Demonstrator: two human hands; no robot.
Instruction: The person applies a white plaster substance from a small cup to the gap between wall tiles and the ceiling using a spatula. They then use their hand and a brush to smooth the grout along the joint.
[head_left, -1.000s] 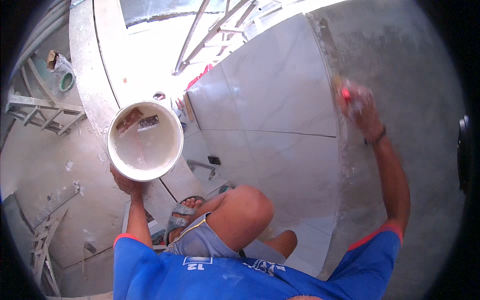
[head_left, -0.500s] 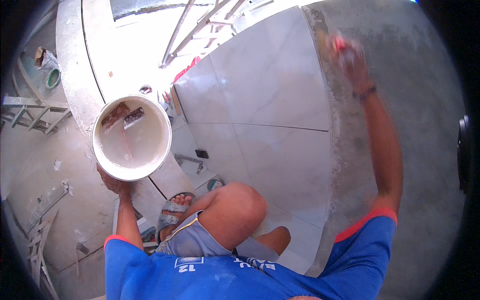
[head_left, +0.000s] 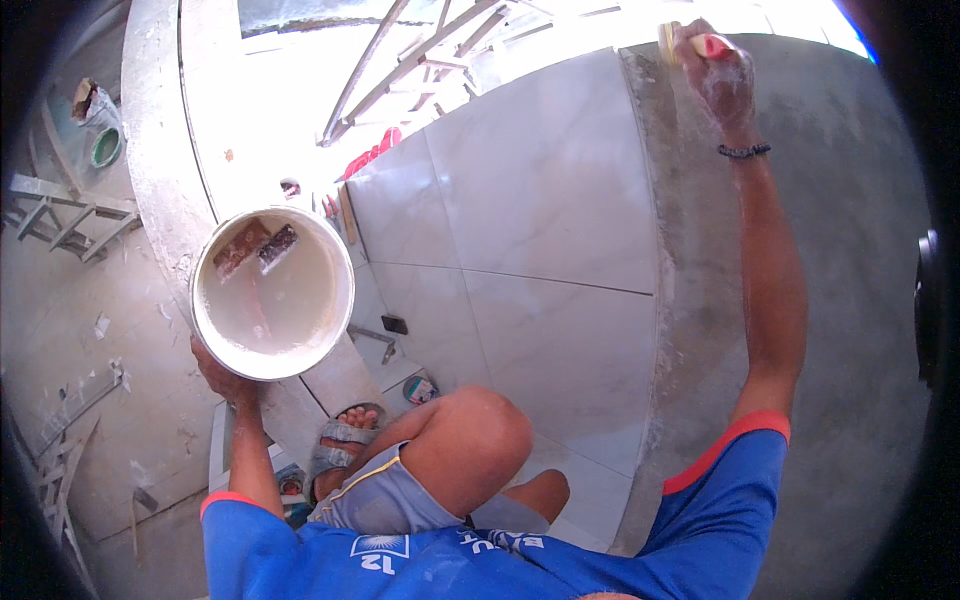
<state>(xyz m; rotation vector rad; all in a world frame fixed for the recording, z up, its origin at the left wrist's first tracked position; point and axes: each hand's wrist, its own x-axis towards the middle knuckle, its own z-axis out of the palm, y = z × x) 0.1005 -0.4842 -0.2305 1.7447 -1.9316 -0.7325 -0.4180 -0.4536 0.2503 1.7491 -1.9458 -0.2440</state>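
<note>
My left hand (head_left: 222, 372) is closed at the lower left side of a white bucket (head_left: 343, 325), its fingers partly hidden beneath it. Inside the bucket is cloudy whitish water with two flat-bladed tools, a brown one (head_left: 240, 250) and a dark one (head_left: 277, 248). With my right arm stretched far forward, my right hand (head_left: 728, 85) is closed round a brush (head_left: 713, 46) with a red and pale handle. The pale bristles point left, near the top end of a rough grey strip (head_left: 655, 120) along the edge of the marble-look tiles (head_left: 540, 180).
Grey cement surface (head_left: 850, 250) spreads on the right. Wooden bars (head_left: 415, 60) stand at the bright far side. A small dark block (head_left: 395, 324) lies by my sandalled foot (head_left: 345, 440). At left are a wooden frame (head_left: 70, 220), a green-lined pail (head_left: 106, 147) and floor scraps.
My right hand has moved farther forward with the brush, up to the far end of the rough strip. The bucket stays in my left hand and appears slightly lower in view.
</note>
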